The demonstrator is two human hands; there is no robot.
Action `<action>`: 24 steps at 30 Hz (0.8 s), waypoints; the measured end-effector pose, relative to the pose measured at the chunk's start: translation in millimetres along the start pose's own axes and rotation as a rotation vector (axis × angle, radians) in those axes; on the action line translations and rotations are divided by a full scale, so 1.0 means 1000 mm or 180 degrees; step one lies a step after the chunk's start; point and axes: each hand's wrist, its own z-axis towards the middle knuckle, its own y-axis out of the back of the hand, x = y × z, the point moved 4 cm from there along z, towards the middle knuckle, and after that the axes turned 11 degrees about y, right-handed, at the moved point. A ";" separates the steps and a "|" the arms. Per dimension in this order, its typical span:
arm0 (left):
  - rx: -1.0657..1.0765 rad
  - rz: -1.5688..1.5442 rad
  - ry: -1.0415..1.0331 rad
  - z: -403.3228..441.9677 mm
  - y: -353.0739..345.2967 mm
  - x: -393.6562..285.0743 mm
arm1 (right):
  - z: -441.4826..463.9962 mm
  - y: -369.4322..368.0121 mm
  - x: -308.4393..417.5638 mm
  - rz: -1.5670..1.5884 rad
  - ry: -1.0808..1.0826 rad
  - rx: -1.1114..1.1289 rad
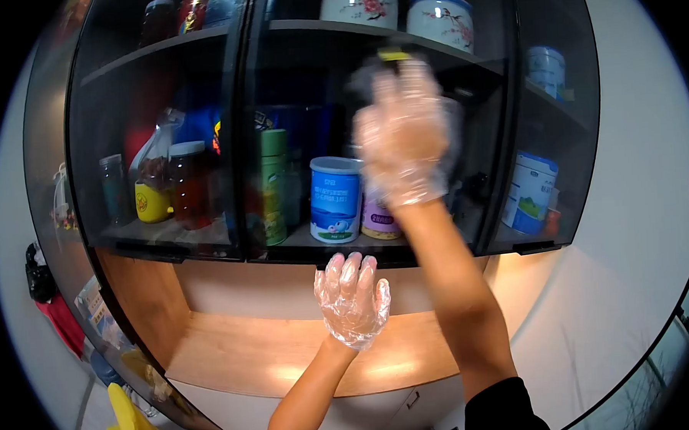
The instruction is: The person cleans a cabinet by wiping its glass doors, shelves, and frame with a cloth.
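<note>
Two hands in clear plastic gloves are up at a glass-fronted cabinet [246,142] directly before them. The right hand [404,135], blurred, is in front of the middle section, with a dark, smeared thing [393,56] showing a yellow patch at its fingertips; whether it grips this cannot be told. Below and to its left, the left hand [352,303] is unclenched, fingers pointing up, thumb slightly apart, tips at the cabinet's bottom edge. Just above those tips stands a blue can [335,200]; next to it, a purple can [379,217] is partly hidden by the right hand. Left of the blue can is a green bottle [274,187], and farther left a white-lidded jar [190,187]. Above the right hand sit two flowered pots [440,25]; to its right, a blue-and-white tin [530,193]. Beneath the left hand runs a wooden counter [289,352].
</note>
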 end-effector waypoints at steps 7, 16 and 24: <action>-0.0040 0.0133 -0.0328 -0.011 0.000 0.007 | -0.064 0.003 0.092 0.2429 0.2222 0.0236; 0.0397 -0.0425 0.0247 0.045 0.084 -0.058 | -0.117 0.062 -0.035 0.1514 0.2061 0.0376; 0.1254 -0.2140 -0.1057 0.129 0.153 -0.166 | -0.203 0.153 -0.180 0.1450 0.0343 0.0924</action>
